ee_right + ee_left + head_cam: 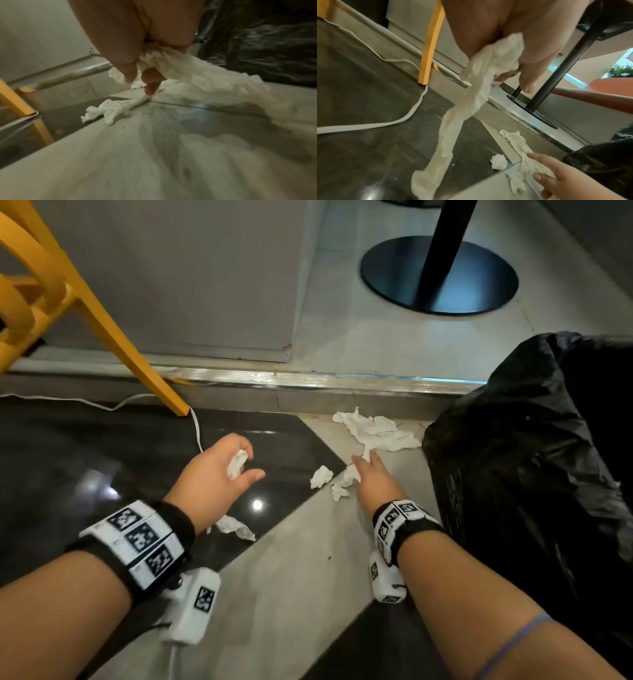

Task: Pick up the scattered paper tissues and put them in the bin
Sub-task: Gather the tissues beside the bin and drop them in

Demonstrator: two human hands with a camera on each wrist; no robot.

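My left hand (pixel 245 463) hovers above the dark floor and grips a white tissue (pixel 237 463). In the left wrist view that tissue (pixel 471 97) hangs from the hand (pixel 515 81) as a long twisted strip. Down on the pale tile, my right hand (pixel 359 470) has its fingers curled round a crumpled tissue (pixel 205 81); the right wrist view shows this hand (pixel 139 79) close up. More tissues lie loose: a big one (pixel 376 433) by the step, a small ball (pixel 321 477), a scrap (pixel 339 492), and one (pixel 236 527) under my left wrist. The bin with its black bag (pixel 531 474) stands right of my right hand.
A yellow chair leg (pixel 137 347) stands at the left with a white cable (pixel 197 426) running past its foot. A metal-edged step (pixel 308 380) crosses behind the tissues. A black round table base (pixel 438 275) with its post sits on the raised floor beyond.
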